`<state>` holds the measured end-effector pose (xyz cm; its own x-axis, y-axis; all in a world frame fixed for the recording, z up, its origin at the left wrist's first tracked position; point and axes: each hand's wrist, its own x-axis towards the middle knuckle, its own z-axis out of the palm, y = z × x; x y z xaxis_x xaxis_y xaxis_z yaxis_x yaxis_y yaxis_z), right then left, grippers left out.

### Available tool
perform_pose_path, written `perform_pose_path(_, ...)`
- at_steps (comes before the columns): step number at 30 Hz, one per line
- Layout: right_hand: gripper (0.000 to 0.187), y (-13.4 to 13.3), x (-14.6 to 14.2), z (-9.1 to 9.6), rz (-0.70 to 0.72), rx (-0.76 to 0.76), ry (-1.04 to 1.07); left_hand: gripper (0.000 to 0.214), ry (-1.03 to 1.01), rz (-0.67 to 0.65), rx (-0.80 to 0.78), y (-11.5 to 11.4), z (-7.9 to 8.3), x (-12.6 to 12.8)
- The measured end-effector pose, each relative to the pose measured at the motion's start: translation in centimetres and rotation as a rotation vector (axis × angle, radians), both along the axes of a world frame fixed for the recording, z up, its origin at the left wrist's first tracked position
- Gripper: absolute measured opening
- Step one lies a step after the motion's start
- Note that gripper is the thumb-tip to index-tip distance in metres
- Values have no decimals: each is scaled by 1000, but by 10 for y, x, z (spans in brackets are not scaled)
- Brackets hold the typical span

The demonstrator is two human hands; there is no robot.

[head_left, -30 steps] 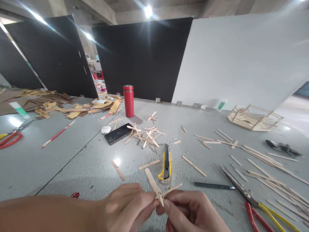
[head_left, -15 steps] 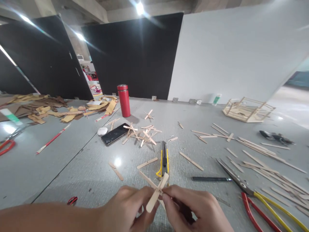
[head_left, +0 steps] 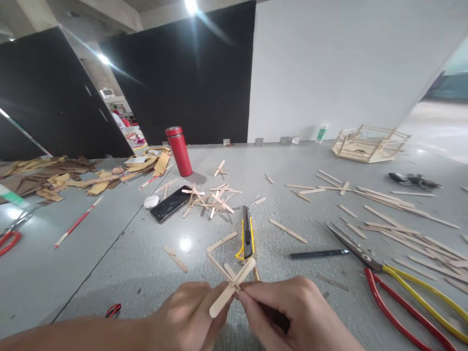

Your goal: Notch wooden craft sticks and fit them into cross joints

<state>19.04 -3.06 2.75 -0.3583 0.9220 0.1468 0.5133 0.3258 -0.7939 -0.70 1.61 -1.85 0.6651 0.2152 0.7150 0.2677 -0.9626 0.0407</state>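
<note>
Both my hands meet low in the middle of the view, pinching a small cross of flat wooden sticks point(head_left: 231, 285). My left hand point(head_left: 185, 319) closes its fingertips on the cross from the left. From the right, my right hand point(head_left: 288, 312) grips the same joint with its fingers curled. The sticks fan upward and to the left above my fingertips. Just beyond them a yellow and black utility knife point(head_left: 247, 238) lies on the grey table point(head_left: 124, 253).
Loose wooden sticks point(head_left: 208, 197) lie scattered about the table, with several long ones at the right. Red and yellow pliers point(head_left: 387, 273), a dark pen point(head_left: 318, 253), a black phone point(head_left: 171, 204), a red flask point(head_left: 179, 151), cardboard scraps point(head_left: 73, 175) and a stick frame point(head_left: 367, 144) surround them.
The stick cross has turned in my fingers, one broad stick now slanting down to the left. My head has swung, so the table's things sit lower and further left.
</note>
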Motion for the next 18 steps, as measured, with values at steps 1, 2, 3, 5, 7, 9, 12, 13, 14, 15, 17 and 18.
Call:
perform_pose_path(1, 41, 1, 0, 3, -19, -16, 2, 27, -23, 3, 9, 0, 0, 0)
perform_pose_path(2, 42, 1, -1, 5, -43, -32, 2, 25, -51, 14, 16, 1, 1, 0)
perform_pose_path(3, 43, 2, -2, 8, -70, -47, 2, 24, -73, 19, 20, 1, 1, 0)
perform_pose_path(5, 44, 3, -4, 12, -110, -86, 14, 24, -90, 14, -11, 0, 3, 0)
perform_pose_path(7, 45, 3, -5, 13, -139, -124, 66, 24, -92, 7, -65, -2, 4, 1)
perform_pose_path(9, 45, 2, -6, 11, -166, -143, 155, 24, -111, 15, -106, -3, 4, 1)
perform_pose_path(12, 41, 2, -7, 6, -223, -166, 273, 26, -145, 5, -124, -4, 2, 1)
perform_pose_path(13, 38, 3, -7, 5, -232, -187, 295, 28, -153, 2, -128, -4, 2, 1)
perform_pose_path(14, 36, 4, -7, 5, -229, -217, 305, 28, -148, -2, -133, -3, 1, 1)
perform_pose_path(15, 34, 5, -7, 4, -215, -252, 307, 29, -140, -6, -134, -2, 0, 1)
perform_pose_path(17, 32, 8, -7, 5, -186, -315, 304, 29, -137, -3, -140, 1, -2, 2)
perform_pose_path(18, 32, 9, -7, 5, -173, -335, 309, 30, -139, -4, -139, 2, -3, 2)
